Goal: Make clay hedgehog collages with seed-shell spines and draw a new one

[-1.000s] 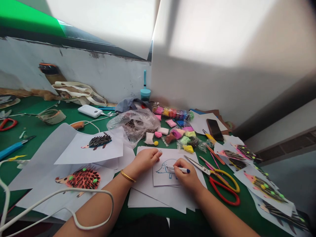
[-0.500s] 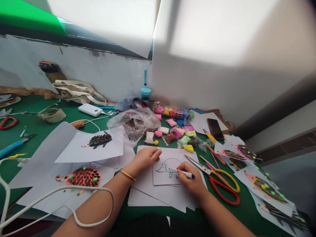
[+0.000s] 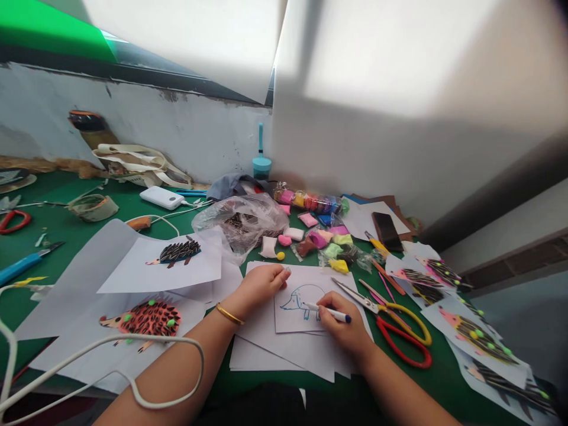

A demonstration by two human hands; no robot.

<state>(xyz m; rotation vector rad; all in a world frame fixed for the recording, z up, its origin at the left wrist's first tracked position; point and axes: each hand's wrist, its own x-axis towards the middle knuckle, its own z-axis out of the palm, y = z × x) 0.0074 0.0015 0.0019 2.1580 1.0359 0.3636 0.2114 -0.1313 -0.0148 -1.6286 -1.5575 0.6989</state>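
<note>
In my right hand (image 3: 341,319) is a white marker (image 3: 331,310) with a dark blue end, gripped like a pen. Its tip points left, over a blue outline of a hedgehog on a small sheet of white paper (image 3: 288,326). My left hand (image 3: 266,284), a gold bangle at its wrist, rests by the sheet's upper left corner. Its fingers are pressed together around something small and pale that I cannot make out. Larger loose white sheets (image 3: 252,358) lie under the drawing.
Scissors (image 3: 377,307) with red and yellow handles lie right of the papers. Behind are packets of coloured clay (image 3: 317,239) and a plastic bag of seeds (image 3: 242,222). Hedgehog pictures (image 3: 151,319) lie left and right. A white cable (image 3: 199,355) loops over my left forearm.
</note>
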